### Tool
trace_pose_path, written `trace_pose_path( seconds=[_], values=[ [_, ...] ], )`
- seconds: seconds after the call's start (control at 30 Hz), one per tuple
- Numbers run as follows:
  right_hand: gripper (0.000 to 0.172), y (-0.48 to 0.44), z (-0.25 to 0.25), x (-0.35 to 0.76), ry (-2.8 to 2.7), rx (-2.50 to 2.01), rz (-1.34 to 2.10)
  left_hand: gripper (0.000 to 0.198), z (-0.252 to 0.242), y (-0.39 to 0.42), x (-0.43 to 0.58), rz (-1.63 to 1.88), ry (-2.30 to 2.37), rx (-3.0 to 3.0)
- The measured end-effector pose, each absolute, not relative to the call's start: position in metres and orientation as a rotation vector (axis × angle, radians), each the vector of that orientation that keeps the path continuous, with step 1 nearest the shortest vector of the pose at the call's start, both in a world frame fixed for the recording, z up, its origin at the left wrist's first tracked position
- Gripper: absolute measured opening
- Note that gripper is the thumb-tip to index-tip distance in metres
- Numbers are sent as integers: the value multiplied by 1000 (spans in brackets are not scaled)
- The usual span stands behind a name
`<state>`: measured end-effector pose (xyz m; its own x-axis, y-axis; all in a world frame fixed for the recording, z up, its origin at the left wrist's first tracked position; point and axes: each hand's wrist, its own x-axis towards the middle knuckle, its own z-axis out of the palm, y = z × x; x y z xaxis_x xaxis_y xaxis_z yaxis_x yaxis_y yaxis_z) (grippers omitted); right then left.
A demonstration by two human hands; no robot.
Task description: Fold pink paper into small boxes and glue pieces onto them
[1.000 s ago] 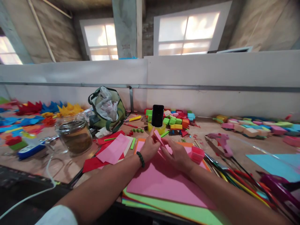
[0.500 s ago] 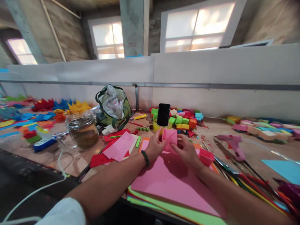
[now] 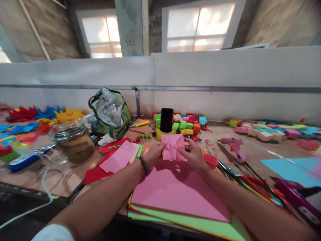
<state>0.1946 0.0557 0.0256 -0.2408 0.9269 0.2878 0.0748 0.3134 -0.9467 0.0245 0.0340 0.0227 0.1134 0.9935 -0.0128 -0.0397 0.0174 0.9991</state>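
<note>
A small creased piece of pink paper (image 3: pixel 172 147) is held up between my two hands, its folds partly spread. My left hand (image 3: pixel 154 154) pinches its left edge, and a dark beaded bracelet circles that wrist. On the right side, my right hand (image 3: pixel 193 154) grips the paper with the thumb on its near face; some fingers are hidden behind it. Below both hands lies a large pink sheet (image 3: pixel 175 190) on top of a stack of coloured paper (image 3: pixel 200 222). A small folded pink-red paper piece (image 3: pixel 211 160) sits beside my right wrist.
A black phone (image 3: pixel 167 120) stands upright behind my hands, by a yellow tape roll (image 3: pixel 157 134). Left are a green bag (image 3: pixel 122 117) and a glass jar (image 3: pixel 75 147). Right are a pink glue gun (image 3: pixel 234 147), scissors (image 3: pixel 233 170) and a purple tool (image 3: pixel 298 201). Folded paper blocks (image 3: pixel 184 125) lie behind.
The pink paper has gone from a compact folded shape to a wider, more opened one, and my hands have moved apart. The camera view has turned slightly to the right.
</note>
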Motion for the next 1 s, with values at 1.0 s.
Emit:
trace_pose_path(
  seconds=[1.0],
  values=[
    [61,67,22,216,-1927,-781,727,37,27,33,18,1293,840,1081]
  ],
)
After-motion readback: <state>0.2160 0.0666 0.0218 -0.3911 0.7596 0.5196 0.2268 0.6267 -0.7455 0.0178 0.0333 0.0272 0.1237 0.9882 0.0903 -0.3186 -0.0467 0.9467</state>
